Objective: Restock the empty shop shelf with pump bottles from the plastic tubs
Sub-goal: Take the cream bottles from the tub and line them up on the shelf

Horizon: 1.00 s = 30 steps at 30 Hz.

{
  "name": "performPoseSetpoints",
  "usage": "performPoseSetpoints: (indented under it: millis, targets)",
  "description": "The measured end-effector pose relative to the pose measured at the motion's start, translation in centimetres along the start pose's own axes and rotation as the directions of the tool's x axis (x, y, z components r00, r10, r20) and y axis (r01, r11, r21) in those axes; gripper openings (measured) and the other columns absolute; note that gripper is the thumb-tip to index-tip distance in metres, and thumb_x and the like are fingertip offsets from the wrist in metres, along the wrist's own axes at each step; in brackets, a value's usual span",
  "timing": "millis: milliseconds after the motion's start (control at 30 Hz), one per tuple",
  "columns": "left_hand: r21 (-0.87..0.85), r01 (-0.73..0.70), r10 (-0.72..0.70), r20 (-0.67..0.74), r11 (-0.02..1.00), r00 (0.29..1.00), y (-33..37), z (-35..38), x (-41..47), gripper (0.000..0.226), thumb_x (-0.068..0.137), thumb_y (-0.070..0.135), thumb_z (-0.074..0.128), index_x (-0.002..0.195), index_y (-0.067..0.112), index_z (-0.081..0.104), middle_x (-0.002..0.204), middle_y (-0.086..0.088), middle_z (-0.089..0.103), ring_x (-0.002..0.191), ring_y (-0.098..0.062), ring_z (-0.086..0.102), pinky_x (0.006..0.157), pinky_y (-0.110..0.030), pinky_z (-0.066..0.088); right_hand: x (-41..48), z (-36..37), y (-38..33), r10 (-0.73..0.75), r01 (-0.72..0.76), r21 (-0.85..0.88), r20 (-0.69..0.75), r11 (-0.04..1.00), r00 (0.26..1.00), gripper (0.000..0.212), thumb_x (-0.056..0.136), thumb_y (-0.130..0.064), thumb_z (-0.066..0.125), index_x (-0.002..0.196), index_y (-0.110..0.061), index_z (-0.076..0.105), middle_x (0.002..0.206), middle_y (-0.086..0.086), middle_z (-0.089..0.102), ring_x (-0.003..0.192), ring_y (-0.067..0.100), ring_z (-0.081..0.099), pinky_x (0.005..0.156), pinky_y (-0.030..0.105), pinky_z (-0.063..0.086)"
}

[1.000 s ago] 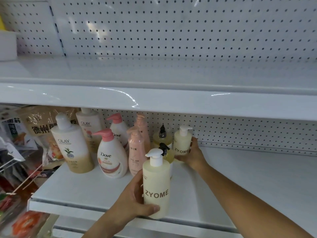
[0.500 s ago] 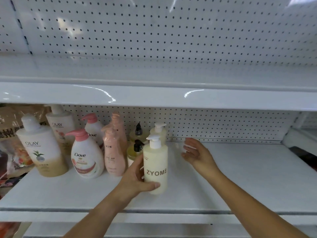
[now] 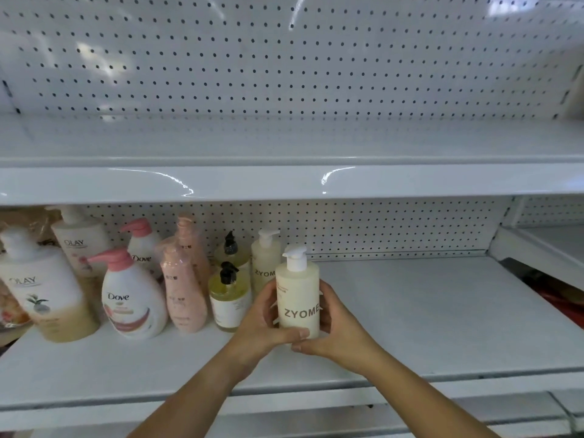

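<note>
A pale yellow ZYOME pump bottle [image 3: 297, 294] with a white pump stands upright on the white lower shelf [image 3: 410, 311]. My left hand [image 3: 262, 327] grips its left side, thumb across the base. My right hand [image 3: 331, 327] grips its right side. A second ZYOME bottle [image 3: 264, 263] stands just behind and to the left. Further left stand two amber bottles with black pumps [image 3: 228, 298], two pink bottles [image 3: 183, 289], two Dove bottles [image 3: 131, 300] and two Olay bottles [image 3: 41, 289].
The upper shelf [image 3: 284, 181] runs across above the bottles, backed by white pegboard [image 3: 284, 58]. The lower shelf's right part is bare white surface. Snack bags [image 3: 12, 311] show at the far left edge. No plastic tubs are in view.
My right hand has come from the bare shelf space onto the front ZYOME bottle's right side. The bottle has shifted right, beside the amber bottles. The view has panned right.
</note>
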<state>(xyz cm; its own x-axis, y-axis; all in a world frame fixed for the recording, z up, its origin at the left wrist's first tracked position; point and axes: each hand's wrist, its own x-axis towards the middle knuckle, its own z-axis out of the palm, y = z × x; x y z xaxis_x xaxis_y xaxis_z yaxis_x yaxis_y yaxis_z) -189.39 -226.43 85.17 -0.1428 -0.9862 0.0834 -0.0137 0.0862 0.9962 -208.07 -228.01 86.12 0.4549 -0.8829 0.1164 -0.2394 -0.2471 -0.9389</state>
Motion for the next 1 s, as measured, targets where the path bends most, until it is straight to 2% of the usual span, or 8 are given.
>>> performPoseSetpoints:
  millis: [167, 367, 467, 533, 633, 767, 867, 1000]
  targets:
    - [0.038, 0.010, -0.010, 0.002, 0.999, 1.000, 0.3, -0.4, -0.1, 0.091, 0.065, 0.001, 0.089, 0.140, 0.031, 0.047, 0.133, 0.004, 0.066, 0.126, -0.016, 0.060, 0.100, -0.036, 0.053, 0.5, 0.1, 0.1, -0.010, 0.010, -0.043, -0.014, 0.999, 1.000, 0.101, 0.063, -0.017, 0.093, 0.143, -0.040, 0.036, 0.126, -0.018, 0.063, 0.116, 0.006, 0.063, 0.098, 0.035, 0.055]
    - [0.115, -0.001, 0.003, -0.018, 0.993, 1.000, 1.3, -1.4, -0.1, 0.087, 0.068, -0.005, 0.088, 0.139, 0.025, 0.048, 0.128, 0.000, 0.069, 0.120, -0.019, 0.066, 0.098, -0.040, 0.056, 1.9, 0.9, 0.5, -0.008, 0.006, -0.049, -0.041, 0.999, 0.999, 0.105, 0.058, -0.021, 0.094, 0.141, -0.044, 0.034, 0.125, -0.015, 0.062, 0.114, 0.006, 0.064, 0.095, 0.035, 0.056]
    - [0.176, -0.040, 0.051, -0.063, 0.984, 0.997, 2.1, -1.7, -0.2, 0.088, 0.068, -0.002, 0.089, 0.137, 0.033, 0.048, 0.125, 0.007, 0.069, 0.120, -0.012, 0.064, 0.096, -0.028, 0.055, 2.7, 1.6, 0.5, -0.020, 0.017, -0.040, -0.062, 0.999, 0.998, 0.104, 0.058, -0.022, 0.094, 0.139, -0.046, 0.034, 0.128, -0.016, 0.060, 0.114, 0.006, 0.064, 0.094, 0.034, 0.057]
    - [0.240, -0.088, 0.113, -0.096, 0.967, 0.989, 2.6, -2.2, -0.2, 0.095, 0.067, 0.003, 0.091, 0.141, 0.038, 0.043, 0.130, 0.014, 0.064, 0.124, -0.003, 0.059, 0.100, -0.020, 0.048, 3.2, 1.9, 0.8, -0.013, 0.011, -0.030, -0.074, 0.999, 0.997, 0.104, 0.057, -0.024, 0.094, 0.139, -0.047, 0.034, 0.130, -0.016, 0.059, 0.114, 0.006, 0.064, 0.093, 0.034, 0.058]
    - [0.310, -0.169, 0.210, -0.102, 0.935, 0.972, 3.7, -3.7, -0.1, 0.100, 0.066, 0.019, 0.094, 0.148, 0.036, 0.040, 0.140, 0.014, 0.055, 0.131, -0.003, 0.051, 0.110, -0.022, 0.040, 3.9, 2.1, 1.5, 0.016, -0.018, -0.029, -0.096, 0.999, 0.995, 0.105, 0.054, -0.028, 0.094, 0.137, -0.049, 0.033, 0.129, -0.016, 0.059, 0.112, 0.006, 0.064, 0.091, 0.035, 0.058]
    - [0.367, -0.248, 0.294, -0.076, 0.897, 0.953, 6.9, -5.0, 0.4, 0.072, 0.070, 0.035, 0.073, 0.137, 0.037, 0.050, 0.140, 0.012, 0.055, 0.130, 0.000, 0.052, 0.109, -0.020, 0.041, 4.7, 2.2, 2.3, 0.054, -0.063, -0.069, -0.120, 0.996, 0.991, 0.104, 0.057, -0.025, 0.094, 0.136, -0.050, 0.030, 0.127, -0.022, 0.056, 0.110, 0.001, 0.062, 0.087, 0.026, 0.057]
    - [0.526, -0.253, 0.318, -0.036, 0.812, 0.947, 9.2, -6.1, 2.1, 0.056, 0.080, 0.026, 0.053, 0.136, 0.031, 0.053, 0.138, 0.009, 0.056, 0.125, -0.002, 0.054, 0.104, -0.023, 0.046, 5.3, 2.5, 2.7, 0.079, -0.091, -0.089, -0.130, 0.992, 0.988, 0.104, 0.060, -0.021, 0.094, 0.134, -0.050, 0.027, 0.123, -0.026, 0.053, 0.108, -0.002, 0.060, 0.081, 0.019, 0.054]
    - [0.776, -0.231, 0.233, 0.112, 0.587, 0.966, 10.6, -7.6, 5.6, 0.060, 0.086, 0.034, 0.051, 0.145, 0.024, 0.049, 0.146, 0.008, 0.047, 0.129, -0.007, 0.046, 0.104, -0.027, 0.041, 6.6, 3.2, 3.2, 0.106, -0.122, -0.099, -0.156, 0.988, 0.982, 0.104, 0.061, -0.019, 0.093, 0.134, -0.048, 0.026, 0.121, -0.023, 0.053, 0.108, 0.000, 0.059, 0.076, 0.015, 0.051]
